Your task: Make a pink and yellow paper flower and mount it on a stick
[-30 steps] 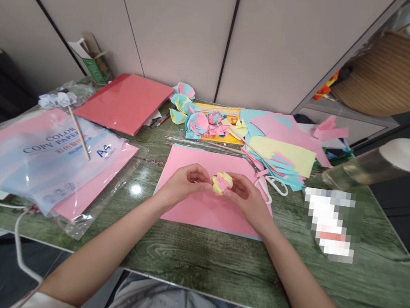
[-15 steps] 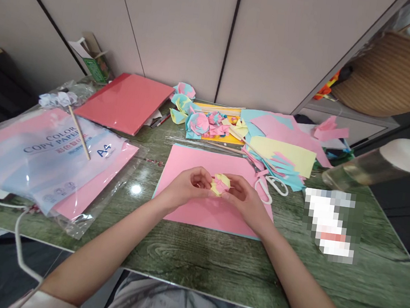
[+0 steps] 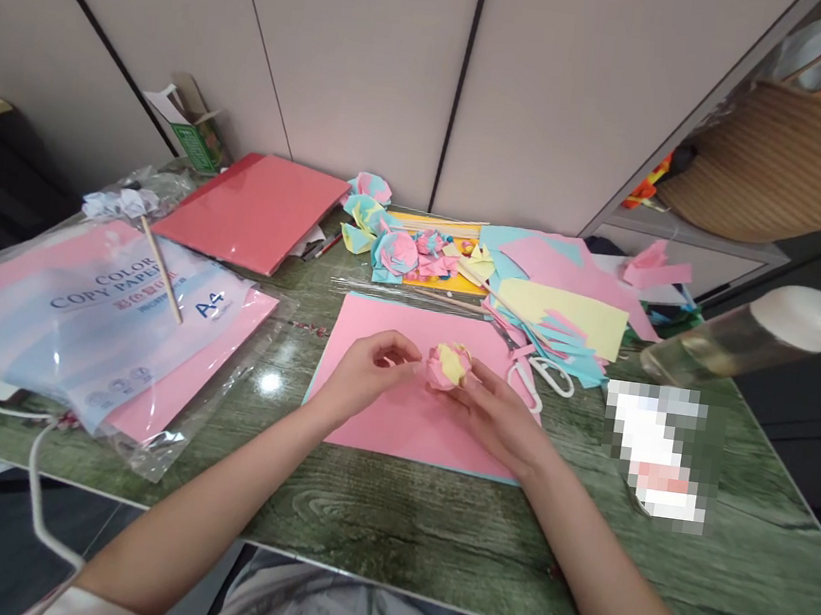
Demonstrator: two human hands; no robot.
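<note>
A small crumpled paper flower (image 3: 449, 365) in pink and yellow is above the middle of the pink paper sheets (image 3: 380, 425). My right hand (image 3: 498, 420) holds it from the right, with fingers at its side and underneath. Just left of the flower is my left hand (image 3: 374, 373), its fingers curved and thumb apart, with nothing visible in it. A narrow gap seems to separate its fingertips from the flower. White-handled scissors (image 3: 526, 383) lie at the right edge of the pink sheets, beyond my right hand.
Finished-looking paper flowers (image 3: 397, 250) and cut strips (image 3: 572, 344) lie behind the sheets. At left are a plastic paper pack (image 3: 105, 328) and a red folder (image 3: 253, 211). A bottle (image 3: 754, 338) stands at right, near a pixelated object (image 3: 656, 451).
The flower has turned, showing more pink around a yellow patch, and shifted slightly right. My left fingers have come off it, while my right hand keeps hold.
</note>
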